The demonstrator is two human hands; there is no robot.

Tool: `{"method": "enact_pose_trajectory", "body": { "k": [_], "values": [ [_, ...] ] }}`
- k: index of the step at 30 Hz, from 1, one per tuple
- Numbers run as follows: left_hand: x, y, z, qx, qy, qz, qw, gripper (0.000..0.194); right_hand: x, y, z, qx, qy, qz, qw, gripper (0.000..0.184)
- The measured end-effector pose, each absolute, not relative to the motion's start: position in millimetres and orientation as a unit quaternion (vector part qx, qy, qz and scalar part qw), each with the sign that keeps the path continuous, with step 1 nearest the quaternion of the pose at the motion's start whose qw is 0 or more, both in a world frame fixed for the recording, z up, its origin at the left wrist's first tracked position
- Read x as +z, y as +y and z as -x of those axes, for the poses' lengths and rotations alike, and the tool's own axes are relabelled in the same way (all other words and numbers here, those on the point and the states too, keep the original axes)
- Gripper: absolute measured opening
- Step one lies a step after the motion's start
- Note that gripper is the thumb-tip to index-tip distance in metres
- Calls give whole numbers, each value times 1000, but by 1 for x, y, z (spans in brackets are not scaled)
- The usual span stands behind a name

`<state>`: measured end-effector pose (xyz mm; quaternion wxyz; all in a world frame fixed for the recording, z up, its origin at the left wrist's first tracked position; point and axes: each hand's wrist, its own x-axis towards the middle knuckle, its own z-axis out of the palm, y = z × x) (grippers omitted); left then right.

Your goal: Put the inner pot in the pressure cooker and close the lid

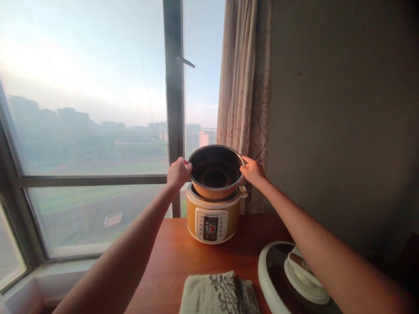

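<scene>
A dark-lined inner pot (216, 168) with a shiny rim is held up at the mouth of a yellow and white electric pressure cooker (193, 218). My left hand (179, 172) pinches the pot's rim on the left side. On the opposite side my right hand (253, 171) grips the rim, thumb toward the inside. The pot tilts toward me, so its dark inside shows and nothing lies in it. Its lower part overlaps the cooker's opening; whether the two touch I cannot tell. The cooker's control panel (211, 226) faces me.
On the wooden table (170, 248), a folded patterned cloth (209, 292) lies at the front. The cooker's lid (271, 270) rests at the right, partly under my right forearm. Behind stand a window (98, 109) and a curtain (238, 87).
</scene>
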<state>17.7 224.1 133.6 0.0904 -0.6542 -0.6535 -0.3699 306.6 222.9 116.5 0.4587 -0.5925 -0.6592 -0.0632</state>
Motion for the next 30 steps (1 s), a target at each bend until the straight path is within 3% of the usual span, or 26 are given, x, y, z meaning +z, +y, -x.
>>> {"method": "enact_pose_trajectory", "body": {
  "k": [3,10,17,30],
  "values": [
    [137,242,-19,-353,-654,665,82,52,119,236,-307,-53,-652,626,425,43],
    [129,270,-16,-262,-682,682,24,42,111,253,-300,-16,-660,669,340,27],
    [109,265,-18,-212,-705,677,-20,32,85,262,-298,22,-674,689,265,29],
    [72,270,-11,-176,-702,690,1,31,50,261,-300,59,-687,697,197,29]
  ]
}}
